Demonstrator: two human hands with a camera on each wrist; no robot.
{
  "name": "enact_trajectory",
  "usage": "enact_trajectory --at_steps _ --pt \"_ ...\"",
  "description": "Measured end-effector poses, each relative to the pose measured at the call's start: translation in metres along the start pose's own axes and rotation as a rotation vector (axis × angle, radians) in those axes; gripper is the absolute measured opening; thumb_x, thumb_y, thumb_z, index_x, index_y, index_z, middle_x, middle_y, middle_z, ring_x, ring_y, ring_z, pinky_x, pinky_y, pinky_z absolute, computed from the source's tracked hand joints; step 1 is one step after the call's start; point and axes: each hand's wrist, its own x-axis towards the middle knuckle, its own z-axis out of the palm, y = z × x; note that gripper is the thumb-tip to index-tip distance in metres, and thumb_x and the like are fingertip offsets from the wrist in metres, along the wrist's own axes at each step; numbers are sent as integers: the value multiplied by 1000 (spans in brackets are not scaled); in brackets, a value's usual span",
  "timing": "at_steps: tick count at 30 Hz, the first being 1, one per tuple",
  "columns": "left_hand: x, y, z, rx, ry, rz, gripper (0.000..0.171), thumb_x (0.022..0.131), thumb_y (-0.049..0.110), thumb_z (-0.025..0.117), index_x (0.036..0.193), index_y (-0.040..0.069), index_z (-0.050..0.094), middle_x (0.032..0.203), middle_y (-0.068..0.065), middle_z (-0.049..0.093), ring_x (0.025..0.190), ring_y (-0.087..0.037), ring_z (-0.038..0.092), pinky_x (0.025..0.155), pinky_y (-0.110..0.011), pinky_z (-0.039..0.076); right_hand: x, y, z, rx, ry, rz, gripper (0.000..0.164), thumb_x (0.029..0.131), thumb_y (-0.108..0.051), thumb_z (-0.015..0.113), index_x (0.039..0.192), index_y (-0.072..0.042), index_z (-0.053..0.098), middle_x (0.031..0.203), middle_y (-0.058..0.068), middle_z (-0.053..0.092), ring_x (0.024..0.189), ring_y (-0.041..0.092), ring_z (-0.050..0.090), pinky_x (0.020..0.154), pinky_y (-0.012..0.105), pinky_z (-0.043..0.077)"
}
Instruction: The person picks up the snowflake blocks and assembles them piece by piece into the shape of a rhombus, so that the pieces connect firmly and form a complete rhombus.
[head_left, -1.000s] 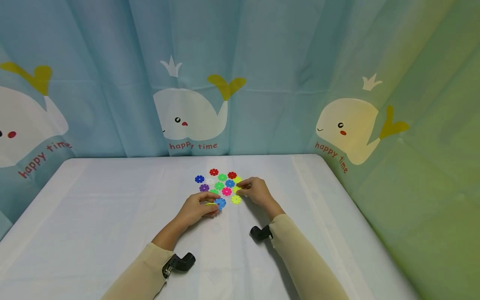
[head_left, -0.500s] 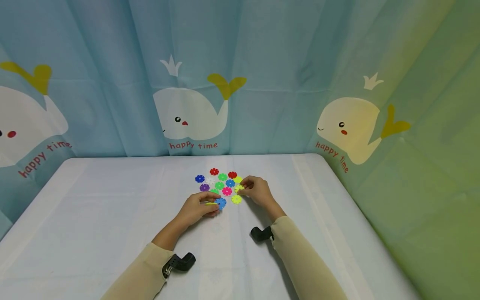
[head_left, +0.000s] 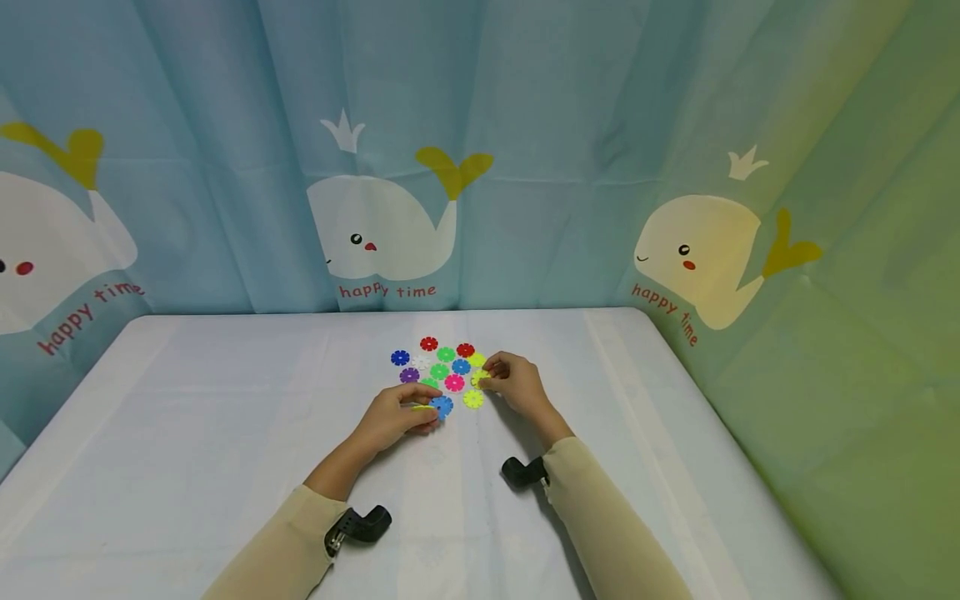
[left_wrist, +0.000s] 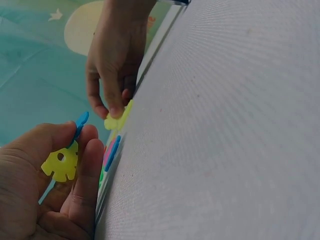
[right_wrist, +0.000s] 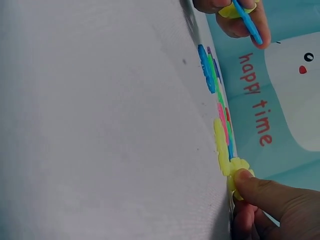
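Note:
My left hand (head_left: 392, 414) pinches a yellow snowflake building disc (left_wrist: 60, 163) slotted together with a blue one (left_wrist: 82, 124), held just above the table. A separate blue disc (right_wrist: 206, 69) lies on the table close to its fingertips. At the right side of the group, my right hand (head_left: 517, 385) pinches another yellow disc (right_wrist: 241, 166) between thumb and fingers, tilted up at its edge in the right wrist view. Just in front of it lies a further yellow disc (head_left: 473, 399), with a pink disc (head_left: 454, 383) to the left.
Behind the hands lie several loose discs, among them a red disc (head_left: 428, 343), a dark blue disc (head_left: 400, 357), a purple disc (head_left: 408, 376) and a green disc (head_left: 446, 354). The white-covered table (head_left: 225, 450) ends at a whale-print curtain (head_left: 540, 242).
My right hand has shifted slightly to the right, and the yellow disc at its fingertips has come a little to the right too. The left hand has stayed in place.

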Motion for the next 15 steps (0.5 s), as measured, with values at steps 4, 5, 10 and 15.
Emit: enact_trajectory --at_steps 4,5,10,15 --pt "9 -13 0 7 13 -10 31 88 4 71 119 1 67 120 -20 60 82 -18 70 75 -31 60 -3 0 1 -5 8 -12 18 82 -9 80 95 -6 68 85 6 65 79 19 58 66 25 48" --pt "11 -16 0 7 18 -11 31 88 5 71 119 1 68 120 -20 60 82 -18 70 75 -31 60 -4 0 1 -7 10 -20 18 82 -9 80 95 -7 68 85 6 65 79 19 58 67 26 49" --pt "17 -25 -1 0 25 -12 32 87 10 75 118 6 69 121 -17 60 79 -16 70 74 -30 60 -9 -1 1 8 23 -40 16 84 -8 78 98 -8 70 86 7 66 79 20 59 70 27 49" --pt "17 -25 -3 -3 18 -11 31 86 12 76 116 9 70 120 -15 61 78 -15 70 73 -28 60 -13 0 2 14 32 -29 14 86 -9 76 99 -7 72 86 6 66 79 19 57 71 26 49"
